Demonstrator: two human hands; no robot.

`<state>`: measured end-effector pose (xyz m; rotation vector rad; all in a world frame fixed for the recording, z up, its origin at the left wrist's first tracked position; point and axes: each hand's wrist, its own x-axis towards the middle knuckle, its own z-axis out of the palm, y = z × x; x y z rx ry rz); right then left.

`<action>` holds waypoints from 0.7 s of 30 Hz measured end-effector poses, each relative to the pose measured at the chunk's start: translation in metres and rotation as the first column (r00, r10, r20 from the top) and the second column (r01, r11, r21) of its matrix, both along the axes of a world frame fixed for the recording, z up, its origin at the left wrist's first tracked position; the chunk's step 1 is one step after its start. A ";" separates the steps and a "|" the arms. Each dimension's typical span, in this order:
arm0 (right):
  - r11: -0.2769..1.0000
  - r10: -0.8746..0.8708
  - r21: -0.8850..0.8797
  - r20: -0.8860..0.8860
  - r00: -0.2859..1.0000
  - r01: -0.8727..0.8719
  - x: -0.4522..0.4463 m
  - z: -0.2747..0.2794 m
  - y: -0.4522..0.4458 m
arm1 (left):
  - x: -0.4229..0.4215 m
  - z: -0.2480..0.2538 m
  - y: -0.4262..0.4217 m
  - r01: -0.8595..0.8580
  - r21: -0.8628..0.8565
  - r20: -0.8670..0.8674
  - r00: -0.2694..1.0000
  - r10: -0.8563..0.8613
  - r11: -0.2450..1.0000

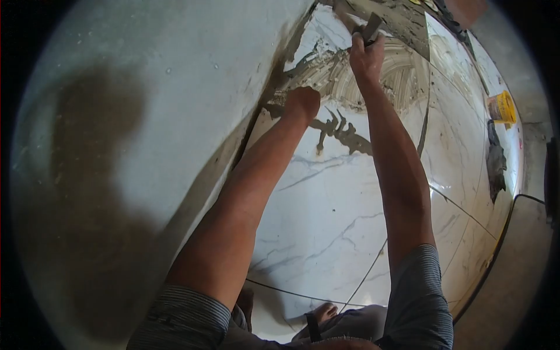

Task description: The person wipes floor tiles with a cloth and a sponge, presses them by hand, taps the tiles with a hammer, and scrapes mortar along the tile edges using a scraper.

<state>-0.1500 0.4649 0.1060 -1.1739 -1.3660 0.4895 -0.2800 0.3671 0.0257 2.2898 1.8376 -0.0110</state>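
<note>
My right hand is closed around a mortar-smeared trowel, whose flat grey blade stands up above my fingers. Part of the tool is blurred or covered by the hand. Below it, grey-beige mortar lies in curved ridges across a white marbled tile. My left hand is closed at the near left edge of the mortar, close to the wall; what it holds, if anything, is hidden. A darker wet smear with finger-like streaks lies on the tile between my forearms.
A pale wall rises along the left, carrying a dark shadow. To the right, a yellow bucket stands on the tiles near a dark crumpled cloth-like piece. My bare foot is at the bottom. Rough grey mortar covers the far floor.
</note>
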 end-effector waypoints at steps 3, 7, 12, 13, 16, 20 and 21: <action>0.995 -0.072 -0.058 0.120 0.990 0.080 0.006 -0.002 0.008 | 0.002 -0.001 0.000 0.013 0.110 0.035 0.999 -0.017 0.994; 0.999 -0.021 -0.037 0.088 0.996 0.025 -0.003 -0.009 0.020 | 0.000 -0.006 -0.005 -0.033 0.089 0.030 0.999 0.031 0.996; 0.988 0.000 0.156 0.015 1.000 -0.002 -0.009 -0.015 0.029 | 0.004 -0.004 -0.012 -0.043 0.053 0.054 0.998 0.040 0.998; 0.987 -0.067 0.154 0.137 0.988 0.046 -0.010 -0.013 0.030 | 0.002 -0.002 -0.006 -0.034 0.061 0.047 0.998 0.031 0.998; 0.992 -0.090 -0.052 0.328 0.940 0.113 -0.005 -0.010 0.039 | 0.004 -0.008 -0.010 -0.004 0.104 0.046 0.999 -0.001 0.995; 0.999 -0.045 0.038 0.257 0.965 0.037 -0.002 -0.019 0.038 | 0.004 -0.001 -0.004 -0.048 0.057 0.057 0.997 0.045 0.997; 0.989 -0.001 -0.140 0.346 0.938 0.052 -0.002 -0.013 0.043 | 0.004 0.007 -0.007 -0.071 0.015 0.084 0.994 0.069 0.997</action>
